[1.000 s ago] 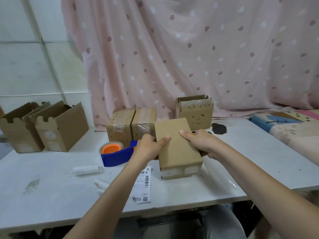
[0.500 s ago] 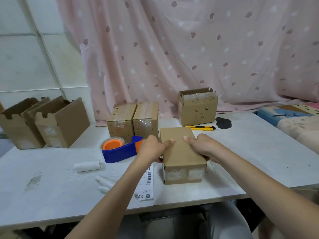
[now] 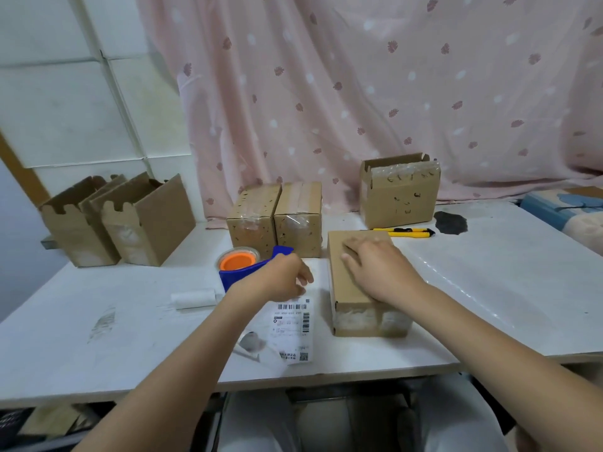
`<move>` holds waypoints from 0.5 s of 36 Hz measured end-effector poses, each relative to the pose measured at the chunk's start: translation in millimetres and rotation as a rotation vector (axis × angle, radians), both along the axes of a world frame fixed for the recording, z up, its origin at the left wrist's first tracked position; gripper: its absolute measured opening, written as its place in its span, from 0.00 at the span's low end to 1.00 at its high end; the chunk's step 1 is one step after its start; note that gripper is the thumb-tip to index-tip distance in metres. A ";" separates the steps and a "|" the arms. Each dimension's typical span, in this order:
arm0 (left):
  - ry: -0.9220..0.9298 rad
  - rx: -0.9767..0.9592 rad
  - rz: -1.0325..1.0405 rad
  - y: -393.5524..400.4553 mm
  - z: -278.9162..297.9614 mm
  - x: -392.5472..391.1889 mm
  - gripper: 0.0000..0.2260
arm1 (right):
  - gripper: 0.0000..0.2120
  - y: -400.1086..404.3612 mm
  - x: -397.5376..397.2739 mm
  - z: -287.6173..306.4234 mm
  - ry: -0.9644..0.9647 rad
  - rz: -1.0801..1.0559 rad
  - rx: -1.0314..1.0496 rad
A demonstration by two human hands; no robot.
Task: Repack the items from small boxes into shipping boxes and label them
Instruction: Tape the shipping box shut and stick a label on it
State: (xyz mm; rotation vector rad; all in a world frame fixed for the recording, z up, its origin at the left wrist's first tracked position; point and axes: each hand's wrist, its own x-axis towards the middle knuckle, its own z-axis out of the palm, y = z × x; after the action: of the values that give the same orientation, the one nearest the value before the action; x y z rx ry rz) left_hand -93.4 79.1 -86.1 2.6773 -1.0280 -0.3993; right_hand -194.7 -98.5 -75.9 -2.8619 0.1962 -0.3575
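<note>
- The right hand (image 3: pixel 380 272) has no grip closed: its fingers lie flat on top of the closed box (image 3: pixel 359 288).
- The left hand (image 3: pixel 284 278) hovers with loosely curled fingers, holding nothing, above the label (image 3: pixel 292 331).
- The box stands on the white surface (image 3: pixel 489 305), just right of the label.
- The tape dispenser (image 3: pixel 248 267) is behind the left hand.

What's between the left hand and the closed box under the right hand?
Only bare white table, in the head view. The left hand hovers above the shipping label; the closed box sits apart, right hand flat on it.

Pink leaf-print curtain (image 3: pixel 391 93), white table (image 3: pixel 98 321)
</note>
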 end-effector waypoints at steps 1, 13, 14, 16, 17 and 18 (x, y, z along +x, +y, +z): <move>-0.003 0.035 -0.022 1.3 -3.3 0.2 0.16 | 0.14 -0.5 0.0 -0.3 -0.001 -0.003 -0.002; 0.028 -0.003 -0.019 4.5 -13.8 5.7 0.11 | 0.18 0.2 -4.7 1.9 -0.020 0.000 0.030; 0.044 -0.015 -0.013 5.9 -11.8 4.9 0.10 | 0.18 0.2 -5.0 2.2 -0.019 0.001 0.034; 0.054 -0.038 -0.009 9.3 -5.7 3.8 0.09 | 0.19 0.3 -5.5 2.6 -0.017 0.004 0.041; 0.050 -0.051 -0.008 11.5 -1.8 3.2 0.09 | 0.19 0.1 -5.4 2.7 -0.015 0.005 0.045; 0.049 -0.060 -0.008 14.1 3.3 2.1 0.09 | 0.20 -0.4 -5.3 2.7 -0.010 0.004 0.050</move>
State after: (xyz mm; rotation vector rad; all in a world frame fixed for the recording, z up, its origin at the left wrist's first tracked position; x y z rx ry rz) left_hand -91.3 93.2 -82.8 2.5976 -1.0205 -0.4268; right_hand -199.9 -98.8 -73.1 -2.8106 0.1948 -0.3617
